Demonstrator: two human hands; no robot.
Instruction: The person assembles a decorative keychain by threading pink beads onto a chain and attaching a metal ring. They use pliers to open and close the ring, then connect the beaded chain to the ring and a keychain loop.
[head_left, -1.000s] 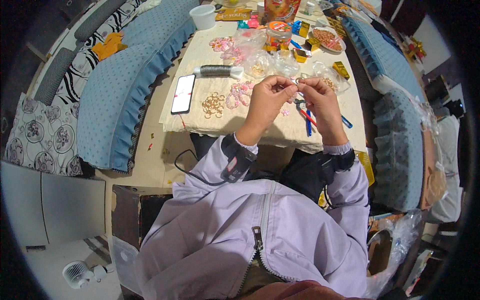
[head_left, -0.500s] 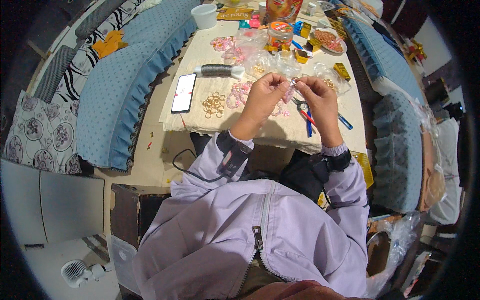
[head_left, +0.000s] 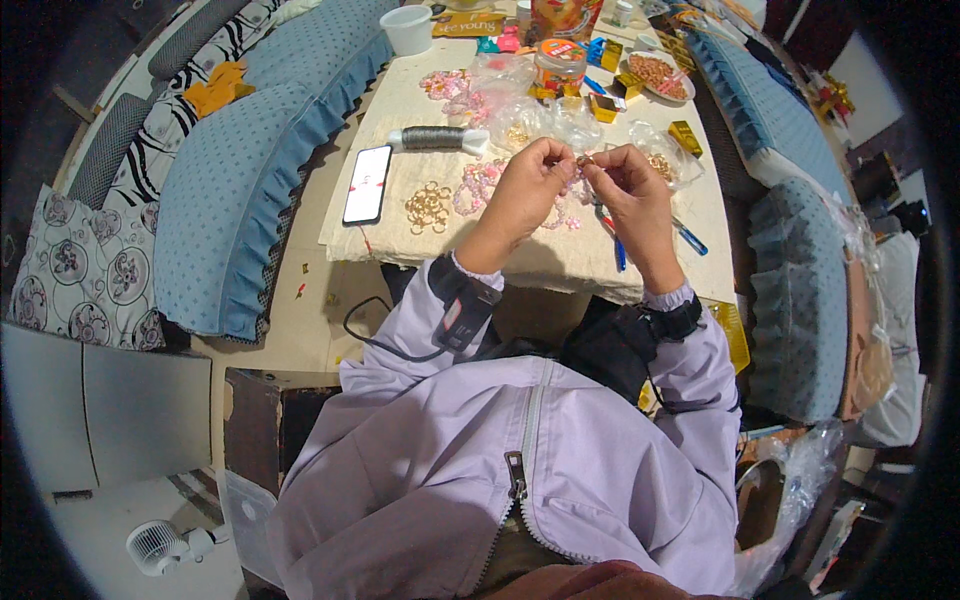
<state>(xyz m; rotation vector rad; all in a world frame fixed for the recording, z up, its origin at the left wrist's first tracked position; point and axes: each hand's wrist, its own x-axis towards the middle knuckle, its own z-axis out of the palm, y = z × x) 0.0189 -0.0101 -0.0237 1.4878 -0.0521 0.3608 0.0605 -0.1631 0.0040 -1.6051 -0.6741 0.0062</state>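
Note:
Over the near part of the table, my left hand (head_left: 528,195) and my right hand (head_left: 637,205) meet with their fingertips pinched. Between the right thumb and index finger shows a small gold-coloured ring (head_left: 586,160), its details too small to tell. Pink beads (head_left: 576,188) show just under the left fingertips, and the left hand seems to grip their strand. More pink bead strands (head_left: 478,185) lie behind and beside the left hand. Left of it is a pile of gold rings (head_left: 428,207). Pliers (head_left: 618,245) with red and blue handles lie partly hidden under my right hand.
A lit phone (head_left: 368,186) and a spool of dark wire (head_left: 436,138) lie on the left. Blue-handled tool (head_left: 690,238) at right. Farther back stand plastic bags (head_left: 550,125), a clear jar (head_left: 560,68), a plate of reddish beads (head_left: 660,78) and a white tub (head_left: 408,32). Blue-covered sofas flank the table.
My fingertips have shifted slightly, and the right hand has turned a little. A gold-coloured ring now shows at the right fingertips. The pliers are more covered by the right hand.

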